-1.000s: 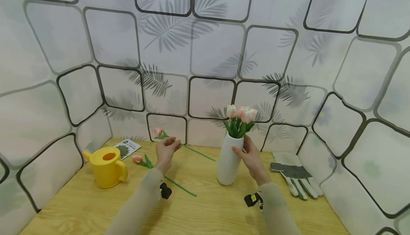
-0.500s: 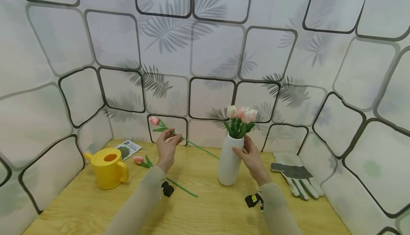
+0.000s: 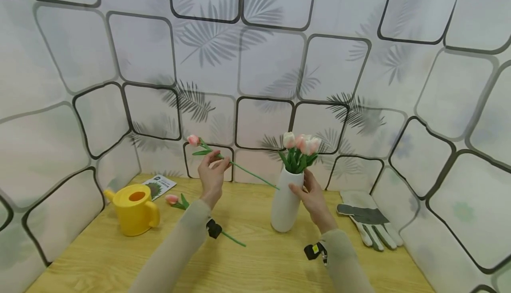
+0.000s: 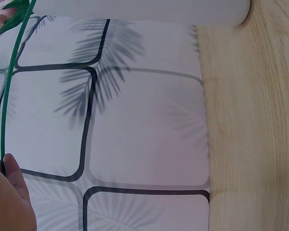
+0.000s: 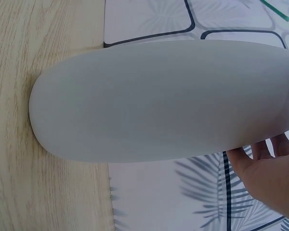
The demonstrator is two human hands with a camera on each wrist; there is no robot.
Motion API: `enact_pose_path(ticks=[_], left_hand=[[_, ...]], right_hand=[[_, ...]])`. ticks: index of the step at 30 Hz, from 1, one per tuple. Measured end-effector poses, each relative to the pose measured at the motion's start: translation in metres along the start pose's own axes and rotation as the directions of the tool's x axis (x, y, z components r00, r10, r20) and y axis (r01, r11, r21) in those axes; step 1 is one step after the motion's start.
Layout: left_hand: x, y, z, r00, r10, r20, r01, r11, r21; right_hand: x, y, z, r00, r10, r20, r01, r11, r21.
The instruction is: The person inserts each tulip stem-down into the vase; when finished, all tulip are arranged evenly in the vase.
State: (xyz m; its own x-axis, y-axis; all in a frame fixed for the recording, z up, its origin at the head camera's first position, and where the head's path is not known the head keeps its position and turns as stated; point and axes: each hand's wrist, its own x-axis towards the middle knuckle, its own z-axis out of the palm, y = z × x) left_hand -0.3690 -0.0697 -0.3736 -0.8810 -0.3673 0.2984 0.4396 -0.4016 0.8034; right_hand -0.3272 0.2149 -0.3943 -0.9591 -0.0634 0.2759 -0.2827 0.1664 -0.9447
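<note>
My left hand pinches the green stem of a pink tulip, lifted off the table. Its bloom points up and left, and the stem's lower end overlaps the vase in the head view. In the left wrist view the stem runs up from my thumb and fingers. A white vase stands upright on the table, filled with a bunch of white and pink tulips. My right hand grips the vase near its rim from the right side. The right wrist view shows the vase's smooth wall with fingers at its upper part.
Another pink tulip lies on the wooden table, partly hidden under my left forearm. At the left stands a yellow watering can with a seed packet behind it. Grey and white gloves lie at the right.
My left hand has raised the tulip off the table and brought it up and slightly right, its stem end moving over to the vase. The right hand and vase have stayed put.
</note>
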Motion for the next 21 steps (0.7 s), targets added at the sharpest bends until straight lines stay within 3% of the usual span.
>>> enact_pose_path(ticks=[13, 21], left_hand=[[0.007, 0.022, 0.029, 0.994, 0.111, 0.012, -0.111, 0.994, -0.013], [0.006, 0.029, 0.043, 0.990, 0.141, -0.029, -0.143, 0.988, -0.061]], right_hand=[[0.000, -0.003, 0.001, 1.000, 0.011, -0.014, -0.011, 1.000, -0.015], [0.000, -0.002, 0.000, 1.000, 0.004, 0.003, -0.004, 1.000, -0.008]])
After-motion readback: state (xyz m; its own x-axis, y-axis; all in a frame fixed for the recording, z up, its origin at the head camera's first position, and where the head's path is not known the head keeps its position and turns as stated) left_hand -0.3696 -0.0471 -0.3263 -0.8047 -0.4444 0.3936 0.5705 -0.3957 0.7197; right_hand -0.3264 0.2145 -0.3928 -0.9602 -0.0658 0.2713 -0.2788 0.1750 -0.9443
